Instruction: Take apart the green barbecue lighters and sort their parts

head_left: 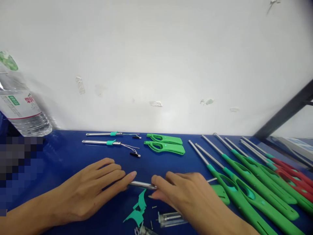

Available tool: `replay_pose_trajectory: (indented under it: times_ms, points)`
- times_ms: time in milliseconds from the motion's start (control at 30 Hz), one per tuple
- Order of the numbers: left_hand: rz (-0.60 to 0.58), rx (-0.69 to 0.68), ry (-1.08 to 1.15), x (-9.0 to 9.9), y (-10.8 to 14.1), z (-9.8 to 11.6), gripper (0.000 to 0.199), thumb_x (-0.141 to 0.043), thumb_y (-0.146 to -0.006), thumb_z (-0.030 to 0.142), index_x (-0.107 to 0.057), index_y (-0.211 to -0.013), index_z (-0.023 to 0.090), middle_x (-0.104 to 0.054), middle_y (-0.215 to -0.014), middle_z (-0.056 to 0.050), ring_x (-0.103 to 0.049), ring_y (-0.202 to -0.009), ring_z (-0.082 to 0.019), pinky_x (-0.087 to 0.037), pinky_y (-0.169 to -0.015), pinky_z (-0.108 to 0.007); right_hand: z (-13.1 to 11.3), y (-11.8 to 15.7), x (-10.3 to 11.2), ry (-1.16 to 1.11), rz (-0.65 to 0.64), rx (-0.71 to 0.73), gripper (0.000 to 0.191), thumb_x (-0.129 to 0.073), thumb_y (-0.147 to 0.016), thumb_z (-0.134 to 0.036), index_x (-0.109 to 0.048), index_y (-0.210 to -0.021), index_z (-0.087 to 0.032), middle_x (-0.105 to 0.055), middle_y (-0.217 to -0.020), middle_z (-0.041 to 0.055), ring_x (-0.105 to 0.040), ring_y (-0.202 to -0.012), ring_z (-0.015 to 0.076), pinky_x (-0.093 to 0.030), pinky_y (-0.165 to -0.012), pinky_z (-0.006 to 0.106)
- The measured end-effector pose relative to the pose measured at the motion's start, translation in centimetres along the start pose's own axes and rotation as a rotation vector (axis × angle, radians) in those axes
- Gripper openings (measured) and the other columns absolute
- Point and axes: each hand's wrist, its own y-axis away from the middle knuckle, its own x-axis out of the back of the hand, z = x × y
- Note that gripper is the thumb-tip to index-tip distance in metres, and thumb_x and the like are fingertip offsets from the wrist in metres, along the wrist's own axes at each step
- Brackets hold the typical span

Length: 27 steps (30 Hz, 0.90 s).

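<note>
Your metal tube (143, 185) is thin, straight, silvery and shiny, and lies almost level across your view, its right end slightly lower. It is low over the blue table (73, 163) or resting on it; you cannot tell which. Your left hand (90, 189) grips its left end, thumb outstretched and fingers together. Your right hand (186, 192) pinches its right end between thumb and curled fingers. Both ends are hidden by your fingers, so only the middle shows.

Just below the tube, you have two teal plastic pieces (140, 200), two small screws (154, 207) and two clear parts (171, 219), one beside your right hand and one cut off by the lower edge of your view. Beyond the tube, to its left, two wired rods (97, 142) lie one behind the other, each with a teal clip and a black-and-white tip on its wires. Straight beyond the tube are two green handles (168, 147), side by side. To its right you see five green lighters (256, 192) and at least two red lighters (293, 173); their overlap hides the exact number of red ones. One green piece (221, 193) shows partly behind your right hand. One clear bottle (26, 107) stands far left of the tube.
</note>
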Motion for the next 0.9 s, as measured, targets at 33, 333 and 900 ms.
replay_pose_trajectory:
  times_ms: [33,333,900]
  points:
    - [0.027,-0.008,-0.01,0.0,-0.3,-0.1,0.091,-0.051,-0.128,0.005,-0.029,-0.209,0.04,-0.1,-0.132,0.002,-0.095,-0.114,-0.022,-0.074,-0.12,-0.038,0.3,0.0,0.1,0.001,-0.007,-0.011,0.039,-0.106,-0.116,-0.054,-0.077,-0.11,-0.029,-0.078,-0.08,-0.0079,-0.08,-0.055,0.0206,-0.027,-0.049,0.039]
    - [0.213,0.13,-0.16,-2.1,-0.3,-0.1,0.043,-0.049,-0.127,-0.002,-0.069,-0.154,0.025,-0.092,-0.12,0.0,-0.085,-0.101,-0.019,-0.062,-0.108,-0.035,3.3,0.4,1.7,-0.017,-0.193,-0.142,0.013,-0.095,-0.116,-0.024,-0.083,-0.122,-0.029,-0.09,-0.105,-0.0008,-0.087,-0.066,0.0286,-0.023,-0.057,0.039]
    - [0.164,0.025,-0.442,-1.3,-2.1,0.1,0.034,-0.04,-0.138,0.015,-0.072,-0.147,0.019,-0.077,-0.102,-0.002,-0.07,-0.09,-0.027,-0.052,-0.095,-0.048,3.2,0.6,0.9,0.165,-0.028,-0.173,0.039,-0.115,-0.098,-0.027,-0.091,-0.128,-0.023,-0.097,-0.111,0.0051,-0.087,-0.061,0.0285,-0.034,-0.049,0.037]
